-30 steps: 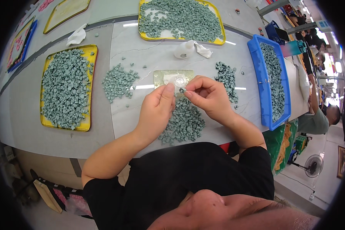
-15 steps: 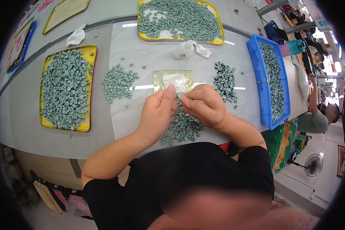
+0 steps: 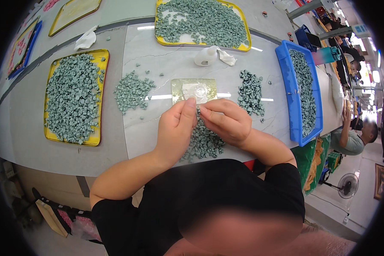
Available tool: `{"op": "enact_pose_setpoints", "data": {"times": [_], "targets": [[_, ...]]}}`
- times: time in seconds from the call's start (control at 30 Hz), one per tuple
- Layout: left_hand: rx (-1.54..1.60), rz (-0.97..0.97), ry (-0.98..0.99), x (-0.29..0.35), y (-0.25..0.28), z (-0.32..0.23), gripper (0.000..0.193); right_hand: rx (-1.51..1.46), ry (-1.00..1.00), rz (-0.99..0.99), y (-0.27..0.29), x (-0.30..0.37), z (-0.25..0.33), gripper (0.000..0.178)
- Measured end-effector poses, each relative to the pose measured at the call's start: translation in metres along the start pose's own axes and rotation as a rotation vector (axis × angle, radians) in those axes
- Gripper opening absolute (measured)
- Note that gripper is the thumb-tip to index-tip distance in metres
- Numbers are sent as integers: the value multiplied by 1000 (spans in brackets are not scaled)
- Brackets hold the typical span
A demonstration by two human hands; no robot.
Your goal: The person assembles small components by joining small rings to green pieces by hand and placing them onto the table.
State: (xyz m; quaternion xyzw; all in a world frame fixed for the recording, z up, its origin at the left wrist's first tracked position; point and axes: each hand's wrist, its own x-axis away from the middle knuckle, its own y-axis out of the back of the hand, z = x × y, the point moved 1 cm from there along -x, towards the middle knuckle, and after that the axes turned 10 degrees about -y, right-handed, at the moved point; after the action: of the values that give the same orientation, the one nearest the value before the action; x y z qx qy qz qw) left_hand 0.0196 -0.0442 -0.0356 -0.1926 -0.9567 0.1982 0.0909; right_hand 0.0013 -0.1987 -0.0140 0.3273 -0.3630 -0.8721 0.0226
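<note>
Both hands meet at the middle of the table, thumbs and fingertips pinched almost together. My left hand is closed, thumb up. My right hand has its fingers bent inward toward the left thumb. What they pinch is tiny and mostly hidden by the fingertips. Just beyond them lies a pale yellow-green square mat, bearing a white patch and a clear round piece. Beneath and between the hands spreads a pile of small grey-green pieces, like little stones, partly covered by the right hand.
Loose heaps of similar pieces lie left and right. Yellow-rimmed trays hold more at left and far side. A blue bin stands right. A white bottle and crumpled tissue sit beyond the mat.
My right hand has shifted slightly left, its fingertips closer to my left thumb. The left hand stays nearly in place. In the background at right, a person's head and arm have moved.
</note>
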Motion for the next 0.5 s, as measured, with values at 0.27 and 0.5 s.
{"op": "enact_pose_setpoints", "data": {"times": [0.27, 0.5], "targets": [[-207, -24, -134, 2, -4, 1, 36, -66, 43, -61, -7, 5, -2, 29], [-141, 14, -121, 2, -10, -4, 34, -156, -212, -129, -8, 8, -1, 26]]}}
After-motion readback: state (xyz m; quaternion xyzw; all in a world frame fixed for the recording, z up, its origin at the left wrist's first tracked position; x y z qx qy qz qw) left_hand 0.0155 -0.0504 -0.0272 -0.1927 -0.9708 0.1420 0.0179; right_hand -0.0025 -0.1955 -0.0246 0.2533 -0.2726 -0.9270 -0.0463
